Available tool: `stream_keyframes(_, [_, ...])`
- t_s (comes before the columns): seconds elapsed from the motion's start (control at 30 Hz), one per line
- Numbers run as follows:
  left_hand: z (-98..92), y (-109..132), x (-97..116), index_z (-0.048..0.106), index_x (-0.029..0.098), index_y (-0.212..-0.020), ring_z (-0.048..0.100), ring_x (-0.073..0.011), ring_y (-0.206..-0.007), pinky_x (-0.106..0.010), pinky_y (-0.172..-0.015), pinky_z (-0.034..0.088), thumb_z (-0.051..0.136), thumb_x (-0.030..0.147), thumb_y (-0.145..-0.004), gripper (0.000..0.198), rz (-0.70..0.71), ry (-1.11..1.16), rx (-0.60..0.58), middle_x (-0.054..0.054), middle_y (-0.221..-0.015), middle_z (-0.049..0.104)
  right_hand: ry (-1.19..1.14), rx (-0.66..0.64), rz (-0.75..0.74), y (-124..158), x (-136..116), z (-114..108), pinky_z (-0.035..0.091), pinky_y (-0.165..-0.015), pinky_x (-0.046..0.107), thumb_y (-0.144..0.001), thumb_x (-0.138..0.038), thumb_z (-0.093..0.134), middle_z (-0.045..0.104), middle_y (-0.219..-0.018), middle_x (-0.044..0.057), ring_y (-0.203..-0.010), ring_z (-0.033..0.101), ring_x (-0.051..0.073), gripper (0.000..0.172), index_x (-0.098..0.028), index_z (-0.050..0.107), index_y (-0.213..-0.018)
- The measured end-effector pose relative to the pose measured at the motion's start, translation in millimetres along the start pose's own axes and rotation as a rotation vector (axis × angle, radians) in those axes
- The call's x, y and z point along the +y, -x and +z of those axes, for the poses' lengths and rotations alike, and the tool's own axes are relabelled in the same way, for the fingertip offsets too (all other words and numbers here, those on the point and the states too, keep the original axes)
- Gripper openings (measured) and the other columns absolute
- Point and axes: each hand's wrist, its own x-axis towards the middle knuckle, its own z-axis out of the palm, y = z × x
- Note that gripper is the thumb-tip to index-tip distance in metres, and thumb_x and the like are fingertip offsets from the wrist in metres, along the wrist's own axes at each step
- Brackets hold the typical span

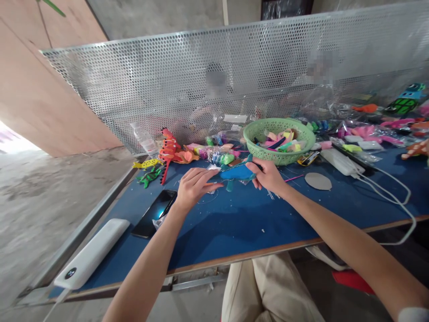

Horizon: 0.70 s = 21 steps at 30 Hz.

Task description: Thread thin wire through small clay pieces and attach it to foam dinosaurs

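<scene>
Both hands hold a flat blue toy animal with fins above the table. My left hand has its thumb and straight fingers closed on the toy's left end. At the other end, my right hand pinches it between thumb and curled fingers. Thin thread-like lines run along the toy's edge; what they are I cannot make out. Just behind the hands stands a green plastic basket with colourful pieces in it. A thin purple stick lies to the right of my right hand.
A smartphone and a white power bank lie at left. Red, yellow and green toys sit near a plastic bottle. A perforated metal screen stands behind. Another power bank with cables lies right.
</scene>
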Motion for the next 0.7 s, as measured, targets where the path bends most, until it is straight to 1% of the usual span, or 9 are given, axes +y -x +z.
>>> stream_keyframes(0.17, [-0.6, 0.8, 3.1, 0.07, 0.025, -0.119, 0.073, -0.0227, -0.104, -0.039, -0.093, 0.059, 0.073, 0.04, -0.088, 0.035, -0.019, 0.046, -0.021, -0.006, -0.111, 0.077, 0.001, 0.005, -0.01, 1.8, -3.9, -1.8, 0.044, -0.036, 0.024, -0.096, -0.055, 0.056, 0.058, -0.053, -0.004, -0.034, 0.053, 0.011, 0.041, -0.016, 0.064, -0.107])
stream_keyframes(0.27, [-0.3, 2.2, 2.9, 0.07, 0.024, -0.119, 0.073, -0.0226, -0.105, -0.039, -0.093, 0.06, 0.072, 0.037, -0.09, 0.032, -0.006, 0.055, -0.019, -0.006, -0.112, 0.077, 0.009, 0.01, -0.026, 2.7, -6.0, -1.2, 0.043, -0.036, 0.025, -0.095, -0.055, 0.056, 0.057, -0.052, -0.004, -0.033, 0.052, 0.011, 0.042, -0.015, 0.064, -0.107])
stream_keyframes(0.37, [-0.2, 2.6, 2.0, 0.07, 0.024, -0.118, 0.073, -0.0218, -0.105, -0.04, -0.094, 0.06, 0.072, 0.034, -0.09, 0.029, 0.013, 0.069, -0.014, -0.005, -0.111, 0.077, 0.018, 0.024, -0.029, 3.0, -6.3, 0.3, 0.042, -0.035, 0.025, -0.095, -0.054, 0.056, 0.057, -0.051, -0.005, -0.032, 0.051, 0.011, 0.044, -0.014, 0.064, -0.112])
stream_keyframes(0.47, [-0.5, 1.0, 2.7, 0.069, 0.024, -0.119, 0.073, -0.0215, -0.106, -0.039, -0.095, 0.06, 0.073, 0.033, -0.089, 0.032, 0.014, 0.086, -0.008, -0.005, -0.113, 0.077, 0.02, 0.034, -0.021, 2.9, -5.7, 1.5, 0.042, -0.036, 0.025, -0.096, -0.054, 0.055, 0.057, -0.052, -0.004, -0.033, 0.052, 0.011, 0.044, -0.014, 0.064, -0.113])
stream_keyframes(0.57, [0.0, -1.2, 4.8, 0.067, 0.023, -0.122, 0.072, -0.0221, -0.107, -0.039, -0.095, 0.06, 0.073, 0.035, -0.089, 0.036, 0.002, 0.103, -0.013, -0.008, -0.115, 0.076, 0.015, 0.02, -0.015, 2.9, -5.5, 2.0, 0.043, -0.037, 0.025, -0.097, -0.054, 0.054, 0.057, -0.052, -0.004, -0.034, 0.053, 0.011, 0.042, -0.015, 0.064, -0.111])
stream_keyframes(0.7, [3.4, -2.0, 5.8, 0.065, 0.021, -0.124, 0.074, -0.0212, -0.098, -0.035, -0.091, 0.061, 0.07, 0.041, -0.09, 0.04, -0.019, 0.066, -0.029, -0.01, -0.112, 0.076, 0.055, -0.025, -0.018, 3.1, -5.1, 1.8, 0.043, -0.037, 0.025, -0.099, -0.054, 0.051, 0.055, -0.049, -0.005, -0.034, 0.052, 0.011, 0.04, -0.016, 0.063, -0.108])
